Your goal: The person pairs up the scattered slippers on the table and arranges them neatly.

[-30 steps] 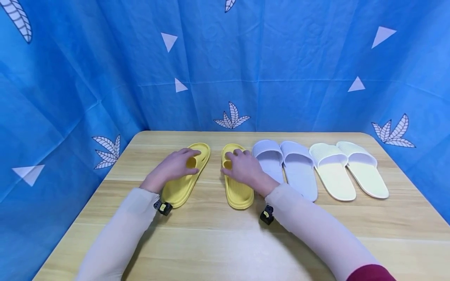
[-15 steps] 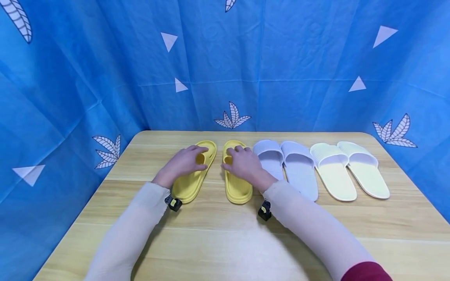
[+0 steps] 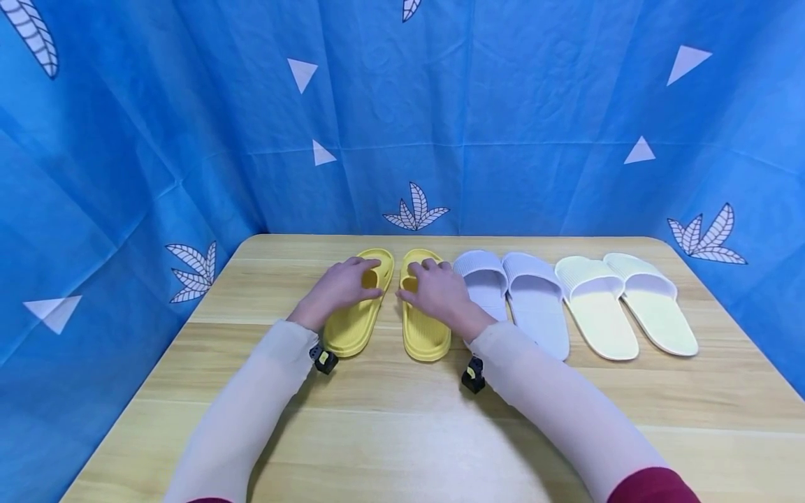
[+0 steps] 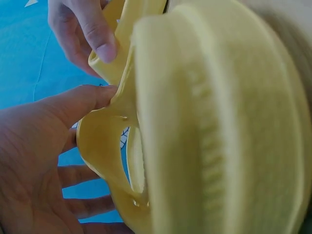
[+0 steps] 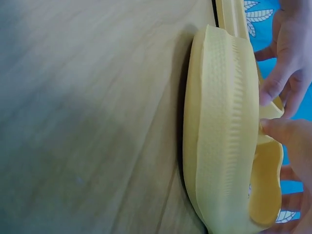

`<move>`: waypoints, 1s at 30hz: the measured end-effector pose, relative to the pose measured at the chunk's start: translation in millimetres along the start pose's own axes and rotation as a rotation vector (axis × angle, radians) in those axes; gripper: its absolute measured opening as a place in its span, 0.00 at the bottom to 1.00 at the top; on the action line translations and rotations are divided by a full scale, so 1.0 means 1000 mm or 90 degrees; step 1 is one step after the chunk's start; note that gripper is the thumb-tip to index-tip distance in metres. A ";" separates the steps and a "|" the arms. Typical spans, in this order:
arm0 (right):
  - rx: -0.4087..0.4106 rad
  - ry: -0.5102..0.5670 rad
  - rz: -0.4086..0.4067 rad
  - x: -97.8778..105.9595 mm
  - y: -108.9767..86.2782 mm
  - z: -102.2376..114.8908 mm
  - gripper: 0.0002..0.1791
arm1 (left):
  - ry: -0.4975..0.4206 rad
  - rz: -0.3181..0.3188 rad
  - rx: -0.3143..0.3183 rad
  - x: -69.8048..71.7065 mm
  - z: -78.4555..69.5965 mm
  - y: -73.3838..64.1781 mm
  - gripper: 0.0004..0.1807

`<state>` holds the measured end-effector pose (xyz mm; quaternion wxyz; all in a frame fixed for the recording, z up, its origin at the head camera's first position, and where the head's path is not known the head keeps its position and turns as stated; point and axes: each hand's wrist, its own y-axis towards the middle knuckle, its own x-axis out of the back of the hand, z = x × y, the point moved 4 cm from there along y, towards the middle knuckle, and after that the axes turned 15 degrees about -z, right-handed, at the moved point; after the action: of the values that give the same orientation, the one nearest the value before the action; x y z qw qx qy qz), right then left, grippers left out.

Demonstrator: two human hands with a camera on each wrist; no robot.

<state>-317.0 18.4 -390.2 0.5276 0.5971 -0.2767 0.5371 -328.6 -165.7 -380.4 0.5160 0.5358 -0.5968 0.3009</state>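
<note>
Two yellow slippers lie on the wooden table in the head view, toes away from me, side by side with a narrow gap between them. My left hand (image 3: 342,286) grips the left yellow slipper (image 3: 349,328) across its strap, thumb at the inner edge and fingers on the far side. The right yellow slipper (image 3: 426,337) is held the same way by my right hand (image 3: 438,290). In the left wrist view the left slipper's heel (image 4: 219,122) fills much of the picture. The right wrist view shows the right slipper's ribbed footbed (image 5: 222,117) near the table surface.
Right of the yellow pair sit two lavender slippers (image 3: 539,318), the nearer one partly behind my right hand and forearm. Beyond them lie two cream slippers (image 3: 600,318). A blue patterned curtain (image 3: 402,105) hangs behind the wooden table (image 3: 377,426) and along its sides.
My left hand has moved the left yellow slipper rightward and slightly away, closer to the other. The right yellow slipper has shifted slightly away from me with my right hand.
</note>
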 end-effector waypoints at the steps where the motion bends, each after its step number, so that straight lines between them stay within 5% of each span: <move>1: 0.000 -0.001 0.000 0.000 0.000 0.000 0.36 | -0.002 0.001 0.002 -0.001 -0.001 0.000 0.41; 15: 0.021 0.020 -0.052 0.002 0.001 -0.006 0.27 | 0.022 0.012 -0.017 -0.003 -0.013 0.003 0.39; 30: -0.012 0.014 -0.050 0.005 0.003 -0.007 0.23 | 0.056 -0.002 -0.007 -0.006 -0.021 0.002 0.40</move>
<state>-320.8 25.0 -385.3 0.5571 0.5964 -0.2526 0.5197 -324.9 -144.7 -379.4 0.5454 0.5202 -0.5740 0.3200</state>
